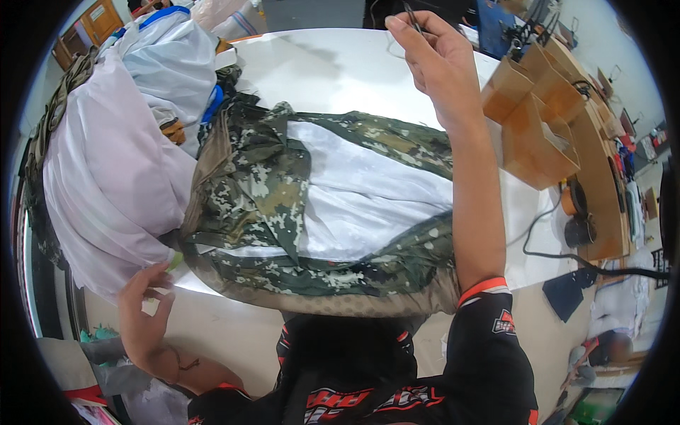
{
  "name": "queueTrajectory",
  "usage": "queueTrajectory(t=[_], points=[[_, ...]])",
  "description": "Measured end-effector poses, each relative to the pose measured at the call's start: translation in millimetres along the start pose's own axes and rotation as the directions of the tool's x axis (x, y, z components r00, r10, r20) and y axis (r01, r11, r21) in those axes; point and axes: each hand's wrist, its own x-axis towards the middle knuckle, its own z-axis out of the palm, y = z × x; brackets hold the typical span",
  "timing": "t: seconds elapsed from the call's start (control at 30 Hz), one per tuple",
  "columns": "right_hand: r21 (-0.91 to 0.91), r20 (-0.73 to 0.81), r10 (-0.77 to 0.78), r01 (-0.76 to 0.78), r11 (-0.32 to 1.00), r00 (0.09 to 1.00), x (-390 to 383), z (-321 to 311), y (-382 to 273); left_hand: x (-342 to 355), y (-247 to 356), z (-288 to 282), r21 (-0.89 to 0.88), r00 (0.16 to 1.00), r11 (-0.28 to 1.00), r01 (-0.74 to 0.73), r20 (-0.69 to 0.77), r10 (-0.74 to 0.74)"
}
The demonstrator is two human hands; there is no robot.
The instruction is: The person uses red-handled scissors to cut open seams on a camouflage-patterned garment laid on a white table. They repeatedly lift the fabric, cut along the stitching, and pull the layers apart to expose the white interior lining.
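Observation:
My right hand (439, 60) is raised over the far side of the table, its fingers closed around a thin, dark metal tool (411, 15); the kind is hard to make out. Below it lies a camouflage garment (258, 191) in green and brown, spread out with its white lining (361, 191) showing. At the near left table edge, my left hand (145, 304) has its thumb and fingers apart, with nothing visible between them. Its fingertips are beside a small yellow-green piece (176, 261) and the hem of a large white cloth (113, 163).
White and camouflage garments pile up on the left of the white table (319, 67). Open cardboard boxes (542, 138) stand at the right, with rolls of tape (579, 230) next to them. A black cable (602, 270) runs across the right side.

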Motion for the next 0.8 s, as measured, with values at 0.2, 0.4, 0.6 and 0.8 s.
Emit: queueTrajectory(t=[0.2,0.4,0.6,0.8], points=[[-0.421,0.118,0.142,-0.08,0.903,0.983,-28.7,-44.5,-38.1,130.7,78.7,79.7,-0.234,0.948,0.919,-0.318,-0.062,0.313],[-0.776,0.052,0.332,-0.171,0.607,0.942,-92.6,-97.3,-22.8,242.8,75.4,173.2,0.133,0.949,0.944,-0.303,-0.052,0.312],[-0.88,-0.105,0.672,-0.383,0.281,0.733,-146.9,-127.8,-18.6,271.2,44.0,188.4,0.176,0.963,0.949,-0.26,-0.026,0.269],[-0.731,0.029,0.322,-0.2,0.653,0.946,-171.7,-150.6,-20.8,211.7,38.6,92.6,0.184,0.883,0.901,-0.392,-0.2,0.425]])
